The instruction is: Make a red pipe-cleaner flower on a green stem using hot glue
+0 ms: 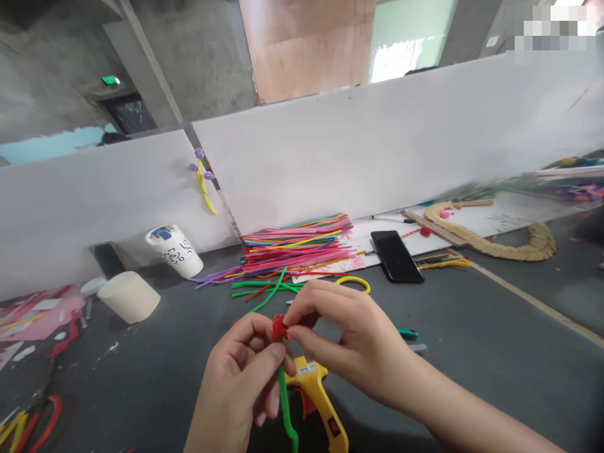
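Observation:
My left hand [238, 384] is closed around a green pipe-cleaner stem [285, 406] that hangs down below my fingers. A small red pipe-cleaner bud [279, 327] sits at the top of that stem. My right hand [346, 340] pinches the red bud from the right with thumb and fingertips. Both hands are held together just above a yellow glue gun [321, 402] that lies on the dark grey table [472, 352].
A pile of coloured pipe cleaners [297, 248] lies behind my hands, with loose green ones [264, 288] in front of it. A black phone [395, 256] rests to the right. Two paper cups [173, 250] [128, 296] lie at the left. White partition boards [377, 145] stand behind.

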### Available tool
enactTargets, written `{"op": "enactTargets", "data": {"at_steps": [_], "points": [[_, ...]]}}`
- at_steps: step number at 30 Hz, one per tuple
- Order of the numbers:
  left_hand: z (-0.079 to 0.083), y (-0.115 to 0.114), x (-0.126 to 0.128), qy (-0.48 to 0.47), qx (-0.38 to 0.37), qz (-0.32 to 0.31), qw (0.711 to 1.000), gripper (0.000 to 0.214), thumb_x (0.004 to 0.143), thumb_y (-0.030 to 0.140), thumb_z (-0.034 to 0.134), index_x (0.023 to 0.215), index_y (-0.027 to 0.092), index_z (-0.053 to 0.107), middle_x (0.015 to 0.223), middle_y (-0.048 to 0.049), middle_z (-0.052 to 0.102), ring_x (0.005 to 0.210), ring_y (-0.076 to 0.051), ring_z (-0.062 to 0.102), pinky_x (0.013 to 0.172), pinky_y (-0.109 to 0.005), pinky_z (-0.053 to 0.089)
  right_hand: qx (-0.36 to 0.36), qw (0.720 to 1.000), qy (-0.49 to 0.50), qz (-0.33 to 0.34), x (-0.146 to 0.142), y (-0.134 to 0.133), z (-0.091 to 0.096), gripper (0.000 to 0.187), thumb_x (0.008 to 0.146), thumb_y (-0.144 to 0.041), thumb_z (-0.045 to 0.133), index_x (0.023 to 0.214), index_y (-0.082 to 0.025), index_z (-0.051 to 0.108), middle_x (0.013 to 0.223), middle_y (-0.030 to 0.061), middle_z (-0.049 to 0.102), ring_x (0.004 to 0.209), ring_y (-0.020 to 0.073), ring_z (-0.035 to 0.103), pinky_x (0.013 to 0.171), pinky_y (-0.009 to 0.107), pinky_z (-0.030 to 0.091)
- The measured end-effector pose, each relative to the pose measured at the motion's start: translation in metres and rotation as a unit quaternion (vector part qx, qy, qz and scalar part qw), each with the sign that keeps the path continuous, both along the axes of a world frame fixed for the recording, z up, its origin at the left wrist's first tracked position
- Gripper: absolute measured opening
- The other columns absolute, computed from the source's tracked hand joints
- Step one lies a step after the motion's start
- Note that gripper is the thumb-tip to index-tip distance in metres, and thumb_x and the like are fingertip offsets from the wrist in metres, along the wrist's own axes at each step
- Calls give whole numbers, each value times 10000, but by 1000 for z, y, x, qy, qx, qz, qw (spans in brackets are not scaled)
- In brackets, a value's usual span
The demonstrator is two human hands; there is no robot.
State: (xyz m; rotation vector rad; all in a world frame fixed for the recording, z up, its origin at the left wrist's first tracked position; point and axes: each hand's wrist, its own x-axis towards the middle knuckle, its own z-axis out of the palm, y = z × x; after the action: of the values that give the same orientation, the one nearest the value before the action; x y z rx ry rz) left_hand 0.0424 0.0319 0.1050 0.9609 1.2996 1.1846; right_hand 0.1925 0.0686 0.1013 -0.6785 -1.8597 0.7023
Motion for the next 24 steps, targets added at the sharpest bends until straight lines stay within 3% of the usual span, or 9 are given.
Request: {"op": "enactTargets", "data": {"at_steps": [12, 24], "points": [[2, 0, 1, 4, -1, 9, 1000, 196, 700, 319, 716, 693, 163, 599, 483, 31, 594, 290, -11, 391, 314, -95, 236, -44, 999, -3, -16, -2, -2, -1, 165, 761, -44, 611, 812, -191, 558, 763, -39, 565, 694, 96, 539, 618, 204, 444], [-8, 4, -2, -28, 37, -19, 999, 195, 681, 320, 765, 676, 171, 641, 475, 74, 525, 309, -26, 425, 310, -107, 296, 4, 999, -24, -38, -4, -3, -4, 121, 846, -118, 595, 835, -213, 522, 785, -27, 563, 716, 113, 545, 628, 225, 431]]}}
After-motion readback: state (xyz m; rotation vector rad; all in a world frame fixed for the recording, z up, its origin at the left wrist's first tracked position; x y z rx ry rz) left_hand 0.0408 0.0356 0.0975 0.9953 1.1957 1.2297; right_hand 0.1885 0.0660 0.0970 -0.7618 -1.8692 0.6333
